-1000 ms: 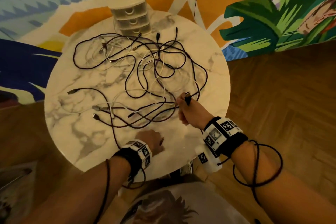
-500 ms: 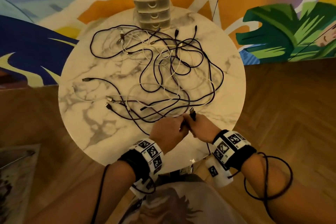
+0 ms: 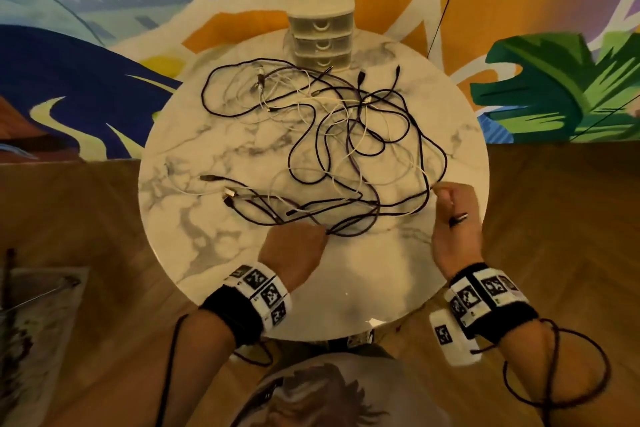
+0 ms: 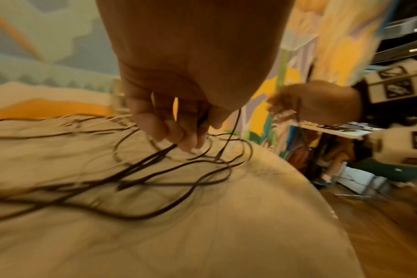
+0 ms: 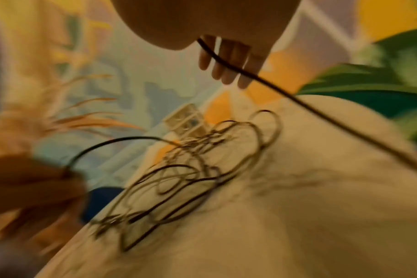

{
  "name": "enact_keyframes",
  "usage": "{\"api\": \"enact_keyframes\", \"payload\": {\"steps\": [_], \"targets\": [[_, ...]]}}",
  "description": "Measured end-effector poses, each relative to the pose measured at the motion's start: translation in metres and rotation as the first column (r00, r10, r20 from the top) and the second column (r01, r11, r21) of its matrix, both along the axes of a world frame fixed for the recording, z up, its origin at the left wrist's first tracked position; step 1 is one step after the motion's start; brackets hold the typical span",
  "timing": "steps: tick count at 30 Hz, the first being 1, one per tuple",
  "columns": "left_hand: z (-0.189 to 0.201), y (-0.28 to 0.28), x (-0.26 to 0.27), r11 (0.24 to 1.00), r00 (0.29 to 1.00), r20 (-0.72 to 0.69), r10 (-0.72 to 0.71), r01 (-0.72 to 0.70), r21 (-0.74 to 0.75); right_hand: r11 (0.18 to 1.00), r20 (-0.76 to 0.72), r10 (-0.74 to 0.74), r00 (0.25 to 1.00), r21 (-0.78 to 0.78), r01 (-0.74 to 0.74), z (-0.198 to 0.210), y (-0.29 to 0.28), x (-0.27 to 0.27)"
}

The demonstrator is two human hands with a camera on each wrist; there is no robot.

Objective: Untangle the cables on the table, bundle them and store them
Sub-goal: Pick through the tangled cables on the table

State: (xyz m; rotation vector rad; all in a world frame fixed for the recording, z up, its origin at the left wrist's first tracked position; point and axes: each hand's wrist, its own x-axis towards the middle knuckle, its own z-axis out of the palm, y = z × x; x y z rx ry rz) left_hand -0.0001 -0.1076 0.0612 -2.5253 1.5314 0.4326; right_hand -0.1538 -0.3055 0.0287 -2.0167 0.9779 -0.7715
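Each hand pinches the black cable (still tangled).

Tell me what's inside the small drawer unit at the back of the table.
The drawer unit shows three shut, translucent drawers; nothing can be made out through their fronts. The cables all lie outside on the table, none stored yet.
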Motion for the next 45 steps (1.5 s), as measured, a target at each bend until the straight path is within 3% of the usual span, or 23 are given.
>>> {"api": "enact_keyframes", "payload": {"steps": [2,3,4,6,7,9,11,13,15,18,21,23,28,31,32,34,35,39,40,42,44,45], "targets": [[0.003,-0.013,-0.016,0.999,0.999,-0.003,-0.045,0.045,0.024,0.946,-0.017,0.305,0.952,-0.112,-0.304,0.019,0.025,0.023],[0.004,-0.018,-0.021,0.998,0.999,-0.003,-0.051,0.051,0.032,0.892,-0.084,0.445,0.892,-0.044,-0.449,0.024,0.036,0.034],[0.005,-0.021,-0.025,0.998,0.999,0.004,-0.049,0.049,0.031,0.832,-0.154,0.554,0.818,0.126,-0.540,0.024,0.043,0.044],[0.006,-0.025,-0.027,0.998,0.998,0.016,-0.066,0.066,0.009,0.723,-0.248,0.674,0.696,0.414,-0.553,0.020,0.051,0.054],[0.006,-0.024,-0.027,0.998,0.998,0.010,-0.067,0.067,-0.006,0.720,-0.304,0.687,0.660,0.404,-0.564,0.016,0.052,0.056],[0.002,-0.019,-0.023,0.999,0.998,-0.047,-0.030,0.028,-0.041,0.767,-0.415,0.641,0.645,0.317,-0.558,0.016,0.050,0.058],[-0.008,-0.008,-0.011,0.994,0.986,-0.145,0.076,-0.086,-0.065,0.839,-0.399,0.544,0.738,0.282,-0.466,0.025,0.044,0.059],[-0.018,0.008,0.009,0.954,0.930,-0.244,0.273,-0.294,-0.054,0.890,-0.284,0.417,0.864,0.319,-0.325,0.032,0.030,0.059],[-0.021,0.023,0.029,0.906,0.884,-0.237,0.403,-0.422,-0.038,0.912,-0.238,0.337,0.911,0.321,-0.254,0.038,0.016,0.055],[-0.012,0.021,0.028,0.948,0.947,-0.109,0.301,-0.309,-0.073,0.921,-0.444,0.390,0.807,0.165,-0.354,0.041,0.014,0.048],[-0.003,0.001,0.001,0.986,0.989,-0.040,0.141,-0.144,-0.088,0.828,-0.540,0.531,0.654,0.167,-0.535,0.049,0.041,0.058],[-0.006,-0.008,-0.010,0.983,0.988,-0.060,0.143,-0.149,-0.105,0.801,-0.614,0.535,0.580,0.149,-0.580,0.054,0.054,0.063],[-0.026,0.019,0.031,0.950,0.935,-0.205,0.290,-0.307,-0.056,0.938,-0.447,0.343,0.826,0.125,-0.322,0.057,0.020,0.050],[-0.024,0.027,0.060,0.935,0.944,-0.256,0.211,-0.271,-0.230,0.976,-0.503,0.216,0.837,0.100,-0.192,0.044,-0.011,0.041],[-0.016,0.024,0.063,0.902,0.894,-0.399,0.203,-0.330,-0.278,0.982,-0.527,0.186,0.829,0.099,-0.158,0.039,-0.020,0.037],[0.010,0.010,0.060,0.820,0.685,-0.710,0.165,-0.496,-0.288,0.986,-0.584,0.163,0.795,0.114,-0.119,0.027,-0.033,0.027],[0.026,0.000,0.056,0.790,0.598,-0.791,0.127,-0.544,-0.284,0.985,-0.619,0.174,0.766,0.125,-0.122,0.022,-0.037,0.021],[0.077,-0.037,0.039,0.702,0.515,-0.855,-0.054,-0.590,-0.400,0.965,-0.690,0.252,0.678,0.129,-0.227,0.007,-0.036,0.001],[0.081,-0.043,0.038,0.714,0.512,-0.857,-0.063,-0.577,-0.397,0.965,-0.693,0.252,0.676,0.124,-0.233,0.004,-0.036,-0.002],[0.086,-0.051,0.036,0.827,0.550,-0.834,-0.037,-0.452,-0.334,0.980,-0.690,0.196,0.697,0.111,-0.166,0.001,-0.045,-0.009],[0.083,-0.052,0.029,0.961,0.597,-0.801,-0.029,-0.203,-0.187,0.996,-0.680,0.089,0.728,0.071,-0.056,0.004,-0.060,-0.019],[0.079,-0.051,0.023,0.991,0.610,-0.792,-0.033,-0.081,-0.103,0.999,-0.677,0.039,0.735,0.038,-0.019,0.007,-0.068,-0.024]]}}
